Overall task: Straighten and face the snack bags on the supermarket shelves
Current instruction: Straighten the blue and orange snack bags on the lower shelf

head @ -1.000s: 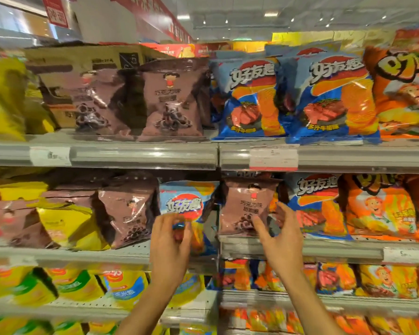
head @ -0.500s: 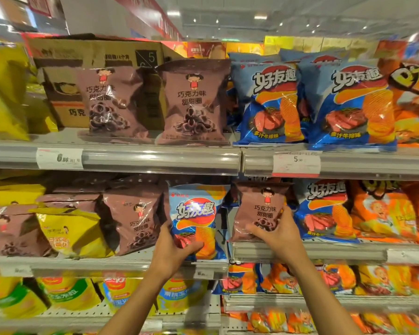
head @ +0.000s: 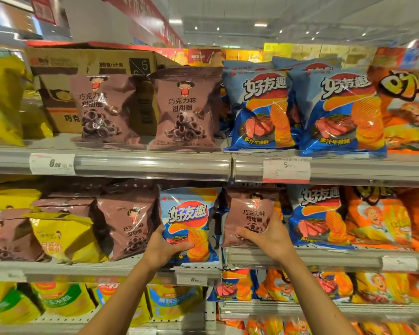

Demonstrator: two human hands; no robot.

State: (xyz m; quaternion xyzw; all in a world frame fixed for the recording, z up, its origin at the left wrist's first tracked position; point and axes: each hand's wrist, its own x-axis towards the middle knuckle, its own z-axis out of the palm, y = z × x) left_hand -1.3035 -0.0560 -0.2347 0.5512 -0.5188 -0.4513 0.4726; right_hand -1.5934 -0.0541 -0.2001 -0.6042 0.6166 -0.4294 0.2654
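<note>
On the middle shelf, my left hand grips the lower left of a blue chip bag that stands among brown bags. My right hand grips the bottom of a brown chocolate-ring bag, which stands upright at the left end of the blue and orange section. Both bags face forward. More brown bags stand left of the blue one, and a blue steak-flavour bag stands right of the held brown one.
The upper shelf carries two brown bags, blue bags, an orange bag and a cardboard box. Yellow bags lean at the left. Lower shelves hold yellow, green and orange bags. Price tags line the shelf edges.
Both hands have gone from reaching toward the bags to gripping them, left on the blue bag, right on the brown bag. The camera has moved closer and slightly left.
</note>
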